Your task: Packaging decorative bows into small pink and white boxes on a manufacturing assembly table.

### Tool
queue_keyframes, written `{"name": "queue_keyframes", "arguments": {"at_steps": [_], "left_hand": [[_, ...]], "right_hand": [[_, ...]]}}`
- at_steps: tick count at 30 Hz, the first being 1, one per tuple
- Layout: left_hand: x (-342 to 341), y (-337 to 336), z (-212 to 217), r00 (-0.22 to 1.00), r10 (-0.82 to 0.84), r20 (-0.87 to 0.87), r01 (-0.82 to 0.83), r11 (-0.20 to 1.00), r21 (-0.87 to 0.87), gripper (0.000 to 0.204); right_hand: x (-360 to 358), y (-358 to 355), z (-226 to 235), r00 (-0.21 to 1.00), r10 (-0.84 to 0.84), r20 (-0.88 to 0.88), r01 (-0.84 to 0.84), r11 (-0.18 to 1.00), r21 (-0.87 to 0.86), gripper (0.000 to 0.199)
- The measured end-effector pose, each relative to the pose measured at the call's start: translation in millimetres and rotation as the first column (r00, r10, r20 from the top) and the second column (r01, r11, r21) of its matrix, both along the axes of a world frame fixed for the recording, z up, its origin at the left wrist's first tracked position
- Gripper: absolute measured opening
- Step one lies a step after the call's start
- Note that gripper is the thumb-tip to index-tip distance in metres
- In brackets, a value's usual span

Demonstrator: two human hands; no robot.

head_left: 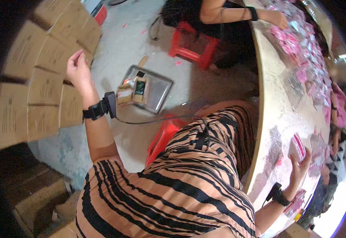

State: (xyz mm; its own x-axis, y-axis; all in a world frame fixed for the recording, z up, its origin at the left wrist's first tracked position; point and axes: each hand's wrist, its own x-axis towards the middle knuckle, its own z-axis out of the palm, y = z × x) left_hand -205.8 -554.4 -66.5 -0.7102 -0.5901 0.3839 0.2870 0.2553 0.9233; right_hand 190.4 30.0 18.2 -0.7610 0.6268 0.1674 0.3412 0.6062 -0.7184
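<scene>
My left hand [79, 70] is raised beside the stacked cardboard boxes, above the floor. Its fingers are loosely bent and a little apart, with nothing seen in them. On the pale tabletop [274, 115] at the right, my right hand [301, 163] is closed round the lower end of a small clear packet with pink and white stripes [298, 146]. Beyond that hand runs a long heap of similar pink and clear packets [299, 51]. Each wrist wears a black strap, and a cable leads from the device on the left one.
Cardboard boxes [46, 87] are stacked at the left. A metal tray [165, 95] with small boxes lies on the floor. Red stools [192, 43] stand near the table. Another person's hand [276, 18] reaches into the packets at the far end; more people sit along the right.
</scene>
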Motion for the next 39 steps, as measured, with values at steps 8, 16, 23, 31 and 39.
{"name": "queue_keyframes", "arguments": {"at_steps": [8, 16, 23, 31, 39], "left_hand": [[3, 163, 54, 0.656, -0.754, 0.044, 0.750, 0.657, 0.075, 0.021], [-2, 271, 14, 0.041, -0.904, 0.425, 0.977, 0.125, 0.172, 0.024], [-12, 230, -184, -0.146, -0.480, 0.865, 0.880, 0.337, 0.335, 0.023], [11, 230, -121, -0.228, -0.625, 0.747, 0.911, 0.134, 0.390, 0.039], [112, 371, 0, -0.763, -0.646, -0.020, 0.495, -0.605, 0.623, 0.066]], "right_hand": [[-15, -25, 6, 0.997, 0.034, -0.071, -0.028, 0.996, 0.083, 0.061], [-18, -55, 6, 0.998, -0.025, -0.050, 0.033, 0.983, 0.181, 0.061], [-6, -47, -4, 0.998, -0.061, 0.030, 0.056, 0.988, 0.146, 0.060], [-4, -29, -4, 1.000, 0.012, 0.020, -0.014, 0.996, 0.089, 0.065], [-57, -66, 17, 0.983, 0.181, -0.037, -0.162, 0.940, 0.301, 0.067]]}}
